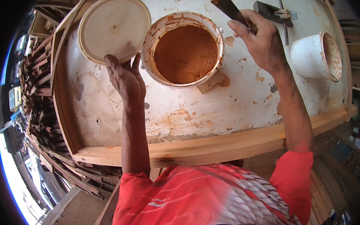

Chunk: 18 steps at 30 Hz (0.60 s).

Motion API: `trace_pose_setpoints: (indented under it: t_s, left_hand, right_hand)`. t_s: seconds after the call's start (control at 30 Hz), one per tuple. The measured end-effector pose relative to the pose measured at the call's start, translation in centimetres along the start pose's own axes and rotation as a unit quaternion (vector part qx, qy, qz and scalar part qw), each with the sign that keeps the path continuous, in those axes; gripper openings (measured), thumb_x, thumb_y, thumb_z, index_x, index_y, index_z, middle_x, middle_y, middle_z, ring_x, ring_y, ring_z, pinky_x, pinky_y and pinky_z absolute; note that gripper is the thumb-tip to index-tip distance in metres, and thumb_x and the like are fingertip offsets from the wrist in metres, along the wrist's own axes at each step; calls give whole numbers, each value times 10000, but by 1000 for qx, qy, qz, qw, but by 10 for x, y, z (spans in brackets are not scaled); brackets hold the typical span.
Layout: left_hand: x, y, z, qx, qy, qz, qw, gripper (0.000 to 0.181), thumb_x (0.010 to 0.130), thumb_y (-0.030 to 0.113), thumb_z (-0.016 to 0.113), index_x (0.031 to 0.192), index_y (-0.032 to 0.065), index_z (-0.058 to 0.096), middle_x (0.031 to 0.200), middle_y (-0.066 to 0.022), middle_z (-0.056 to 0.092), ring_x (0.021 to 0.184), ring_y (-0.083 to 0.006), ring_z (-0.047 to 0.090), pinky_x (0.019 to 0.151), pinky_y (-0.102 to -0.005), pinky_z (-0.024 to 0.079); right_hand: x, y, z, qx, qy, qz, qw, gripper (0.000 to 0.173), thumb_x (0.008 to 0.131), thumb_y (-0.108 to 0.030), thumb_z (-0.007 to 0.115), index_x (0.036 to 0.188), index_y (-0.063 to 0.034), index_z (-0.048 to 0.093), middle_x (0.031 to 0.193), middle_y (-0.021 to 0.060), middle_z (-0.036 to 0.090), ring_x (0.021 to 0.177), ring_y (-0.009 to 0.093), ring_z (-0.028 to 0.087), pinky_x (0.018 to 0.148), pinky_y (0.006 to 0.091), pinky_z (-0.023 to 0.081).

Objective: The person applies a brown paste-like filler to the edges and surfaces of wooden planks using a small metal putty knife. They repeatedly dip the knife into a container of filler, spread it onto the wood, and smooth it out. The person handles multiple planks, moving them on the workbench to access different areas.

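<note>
My left hand (pixel 127 77) grips the near edge of a round off-white plastic lid (pixel 114 27), thumb on its upper face. Right of the lid stands a white plastic bucket (pixel 148 57) with a stained rim. Thick orange-brown paste (pixel 186 54) partly fills it, its surface ridged on the right. In my right hand (pixel 260 38) is a dark, flat-bladed putty knife (pixel 228 7), held up to the right of the bucket with its blade pointing away to the upper left. A small wooden block (pixel 210 82) shows beneath the bucket's near side.
A hand plane (pixel 272 13) lies at the upper right of the stained white work table (pixel 186 118). Below it, a white plastic pail (pixel 309 55) rests on its side. Wooden frame pieces (pixel 218 145) border the table. Stacked timber offcuts (pixel 40 95) fill the left.
</note>
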State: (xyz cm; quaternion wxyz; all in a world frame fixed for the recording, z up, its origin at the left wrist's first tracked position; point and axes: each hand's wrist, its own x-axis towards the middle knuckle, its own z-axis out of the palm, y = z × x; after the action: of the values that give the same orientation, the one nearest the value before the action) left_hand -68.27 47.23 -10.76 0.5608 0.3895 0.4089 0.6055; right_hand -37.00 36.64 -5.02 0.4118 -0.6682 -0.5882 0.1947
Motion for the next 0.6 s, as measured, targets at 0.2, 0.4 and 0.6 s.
trace_pose_setpoints:
  t_s: [0.2, 0.4, 0.6]
  left_hand:
    - [112, -52, 30, -80, -121, -40, 989, 643, 1138, 506, 492, 1586, 50, 431, 1436, -193, 635, 1287, -305, 667, 1039, -473, 593]
    - [137, -90, 49, -71, -251, -69, 963, 667, 1099, 542, 580, 1504, 17, 515, 1321, -172, 695, 1154, -278, 722, 1003, -426, 619]
    - [94, -64, 29, 54, -204, -87, 973, 545, 1127, 505, 560, 1329, 5, 646, 1119, -106, 735, 949, -167, 691, 796, -337, 576]
  right_hand:
    - [-99, -41, 40, 230, -5, 179, 956, 402, 1034, -293, 777, 1218, 41, 653, 900, 35, 695, 773, 100, 660, 667, 274, 558]
    - [-98, -63, 73, 191, 49, 177, 964, 336, 1041, -267, 764, 1169, 25, 659, 876, 65, 747, 599, 59, 577, 543, 241, 469]
    - [-79, -56, 57, 150, 11, 186, 971, 375, 1034, -263, 770, 1227, 48, 689, 928, 69, 768, 633, 59, 575, 544, 244, 471]
